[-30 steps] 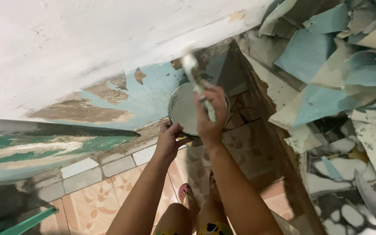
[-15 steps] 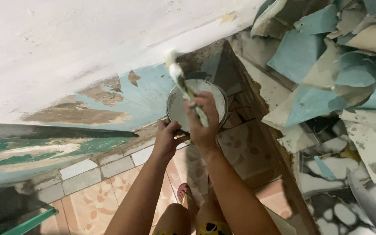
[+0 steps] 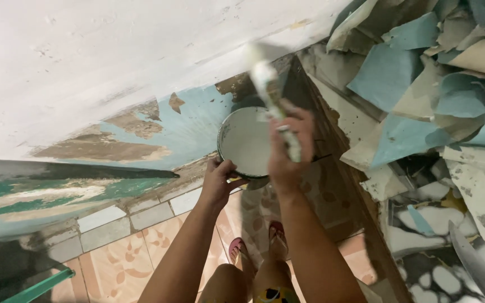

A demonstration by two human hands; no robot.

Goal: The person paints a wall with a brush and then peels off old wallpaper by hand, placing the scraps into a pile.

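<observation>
Looking down from the head camera: the left hand [image 3: 220, 182] holds a round paint can [image 3: 246, 141] by its lower rim, its grip closed on the can's edge, keeping the can raised above the tiled floor [image 3: 119, 264] close to the wall [image 3: 113, 62]. White paint fills the can. The right hand [image 3: 287, 151] has its grip wrapped tight around the handle of a paintbrush [image 3: 273, 98], whose white-coated, motion-blurred bristles point up past the can's far rim toward the wall. Freshly whitened wall fills the upper left; below it, patches of blue and brown old paint [image 3: 141, 129] show. Peeling paint flakes [image 3: 422, 84] cover the adjoining wall at right. Sandalled feet [image 3: 256, 244] stand on the floor beneath.
</observation>
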